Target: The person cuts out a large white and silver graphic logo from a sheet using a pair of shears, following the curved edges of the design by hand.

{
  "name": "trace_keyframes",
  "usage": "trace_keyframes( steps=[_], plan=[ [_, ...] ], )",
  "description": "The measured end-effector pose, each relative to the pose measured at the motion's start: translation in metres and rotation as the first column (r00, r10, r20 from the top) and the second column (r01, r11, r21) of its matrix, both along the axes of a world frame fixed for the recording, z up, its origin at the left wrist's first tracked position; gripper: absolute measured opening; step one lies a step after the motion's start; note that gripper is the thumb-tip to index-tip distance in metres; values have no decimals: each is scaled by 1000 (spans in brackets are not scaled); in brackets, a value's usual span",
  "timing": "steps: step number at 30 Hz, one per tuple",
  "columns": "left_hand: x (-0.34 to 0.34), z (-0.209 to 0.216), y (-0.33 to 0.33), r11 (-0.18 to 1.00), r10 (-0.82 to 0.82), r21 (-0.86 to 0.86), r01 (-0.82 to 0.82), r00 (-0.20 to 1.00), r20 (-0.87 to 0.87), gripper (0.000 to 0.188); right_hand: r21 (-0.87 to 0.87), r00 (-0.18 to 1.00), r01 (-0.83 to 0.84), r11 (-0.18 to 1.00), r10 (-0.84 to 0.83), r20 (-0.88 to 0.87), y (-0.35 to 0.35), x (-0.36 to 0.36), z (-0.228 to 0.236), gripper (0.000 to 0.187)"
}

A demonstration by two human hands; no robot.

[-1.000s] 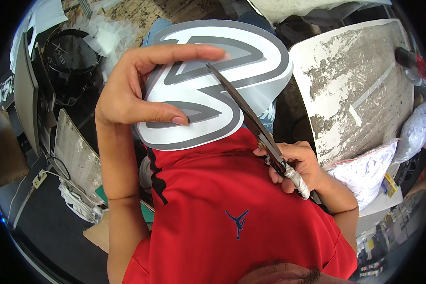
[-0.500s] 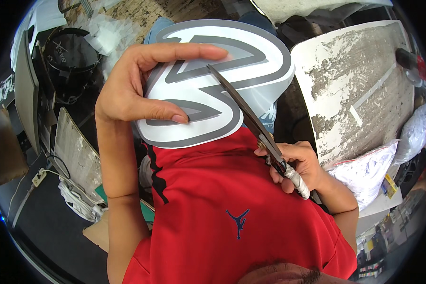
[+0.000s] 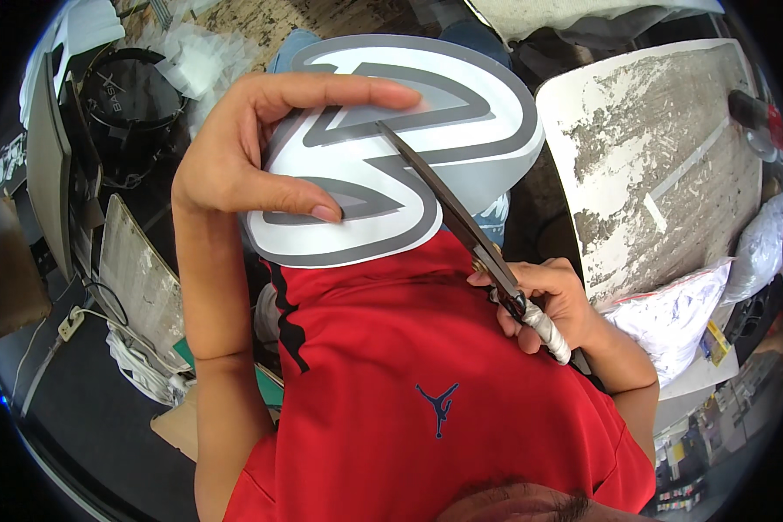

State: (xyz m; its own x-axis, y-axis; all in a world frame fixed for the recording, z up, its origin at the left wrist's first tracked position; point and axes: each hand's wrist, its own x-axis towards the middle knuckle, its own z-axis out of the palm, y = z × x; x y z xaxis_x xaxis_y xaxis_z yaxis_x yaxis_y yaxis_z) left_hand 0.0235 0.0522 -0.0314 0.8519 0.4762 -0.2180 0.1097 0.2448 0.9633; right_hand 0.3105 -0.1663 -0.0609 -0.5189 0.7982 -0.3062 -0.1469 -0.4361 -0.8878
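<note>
Scissors [image 3: 471, 233], dark-bladed and white-wrapped at one end, sit in your curled right grip [image 3: 552, 300] while your left grip [image 3: 222, 165] holds the flat white, grey-banded, curved sheet [image 3: 344, 163] above your blue trousers [image 3: 292, 50], so cutting seems in hand, next calling for steady alignment.

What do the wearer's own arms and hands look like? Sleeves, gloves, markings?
Left hand and right hand are both bare; no glove or watch shows. Forearms are uncovered. Short red sleeves end above the elbows, part of a red shirt with a wavy black stripe down its left side and a small dark blue figure.
</note>
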Motion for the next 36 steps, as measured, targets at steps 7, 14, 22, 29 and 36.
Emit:
trace_keyframes(
  steps=[7, 14, 22, 29, 36],
  plan=[
    [2, -1, 1, 1000, -8, -24, 8, 1000, 0, 86, -5, 1000, -2, 1000, 1, -14, -1, 1, -1, 78],
    [3, -6, 0, 999, -20, 36, 18, 998, 53, 85, -30, 1000, 9, 1000, -9, -25, 1, 0, 1, 78],
    [2, -7, 1, 999, -26, 29, 24, 997, 67, 84, -35, 1000, 7, 999, -8, -17, -1, 0, 0, 79],
    [1, -9, 1, 998, -37, 43, 35, 998, 57, 85, -18, 1000, 9, 1000, -9, -3, -2, 1, -1, 75],
    [3, -8, 1, 999, -36, 22, 35, 998, 57, 85, -25, 1000, 15, 1000, -15, -6, -2, 0, -1, 75]
  ],
)
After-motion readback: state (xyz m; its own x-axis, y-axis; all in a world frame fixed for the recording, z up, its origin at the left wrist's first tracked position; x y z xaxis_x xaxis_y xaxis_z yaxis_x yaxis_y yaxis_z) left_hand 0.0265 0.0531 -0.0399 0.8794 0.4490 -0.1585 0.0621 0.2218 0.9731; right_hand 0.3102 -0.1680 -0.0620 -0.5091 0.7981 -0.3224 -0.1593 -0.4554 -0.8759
